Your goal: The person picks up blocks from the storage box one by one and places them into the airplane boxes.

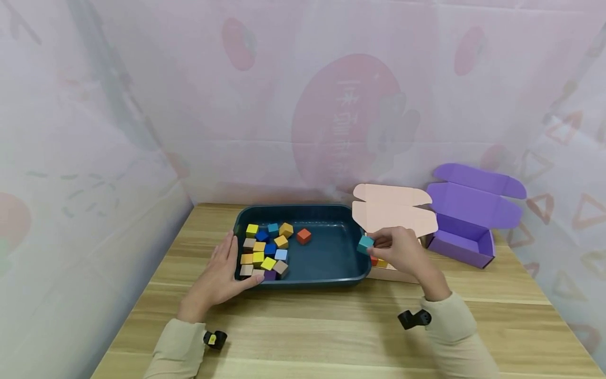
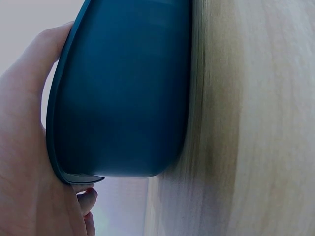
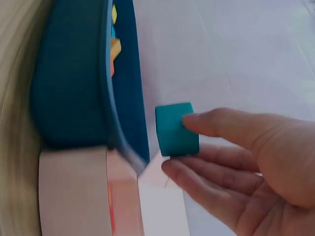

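A dark teal tray (image 1: 331, 276) sits mid-table with several coloured cubes piled at its left end and one red cube (image 1: 304, 236) apart. My left hand (image 1: 222, 273) rests flat against the tray's left front corner (image 2: 118, 98), fingers straight. Between thumb and fingers, my right hand (image 1: 395, 247) pinches a teal cube (image 1: 365, 244) (image 3: 176, 129) over the tray's right rim, beside the pink box (image 1: 395, 216). Inside that pink box lie a red and an orange cube (image 1: 377, 261).
An open purple box (image 1: 466, 221) stands at the back right, next to the pink box, whose wall (image 3: 74, 191) touches the tray. White printed curtains close in the table on three sides. Bare wood runs along the front edge (image 1: 331, 342).
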Demonstrator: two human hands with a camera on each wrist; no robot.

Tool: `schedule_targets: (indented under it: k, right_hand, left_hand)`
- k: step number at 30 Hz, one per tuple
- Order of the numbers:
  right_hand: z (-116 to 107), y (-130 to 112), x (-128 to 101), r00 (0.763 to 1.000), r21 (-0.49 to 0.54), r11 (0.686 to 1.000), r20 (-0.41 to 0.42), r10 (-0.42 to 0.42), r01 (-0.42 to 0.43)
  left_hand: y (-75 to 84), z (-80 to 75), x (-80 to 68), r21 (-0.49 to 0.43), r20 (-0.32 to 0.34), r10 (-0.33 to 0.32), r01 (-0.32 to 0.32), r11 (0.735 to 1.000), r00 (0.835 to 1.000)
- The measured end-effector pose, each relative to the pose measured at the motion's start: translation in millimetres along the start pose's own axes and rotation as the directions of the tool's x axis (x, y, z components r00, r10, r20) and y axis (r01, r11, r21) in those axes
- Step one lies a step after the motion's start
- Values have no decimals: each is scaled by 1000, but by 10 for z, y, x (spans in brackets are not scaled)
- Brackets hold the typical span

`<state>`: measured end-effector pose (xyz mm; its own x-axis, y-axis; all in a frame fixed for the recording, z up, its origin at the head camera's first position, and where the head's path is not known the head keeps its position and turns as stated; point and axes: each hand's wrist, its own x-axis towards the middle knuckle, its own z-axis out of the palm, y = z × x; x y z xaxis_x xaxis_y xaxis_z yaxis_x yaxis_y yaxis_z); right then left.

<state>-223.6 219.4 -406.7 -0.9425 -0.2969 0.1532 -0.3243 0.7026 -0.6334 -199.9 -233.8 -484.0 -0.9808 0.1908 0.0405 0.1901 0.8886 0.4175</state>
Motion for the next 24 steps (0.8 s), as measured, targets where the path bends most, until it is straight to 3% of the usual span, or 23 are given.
schedule_targets:
  k: [5,10,24]
  right_hand:
    - [-132,181,-87,999,-9,999,43,-34,34]
    - [-193,340,-155,997,21,1000,76,-17,16]
    - [-100,652,-127,979,46,999,202,-3,-6]
  left_hand:
    - [-4,-6,4,3,2,-3,3,1000,1000]
    - [-17,-9,-3,12,-1,-3,3,1000,1000]
    - [-16,11,1,7,-6,12,-12,1000,1000]
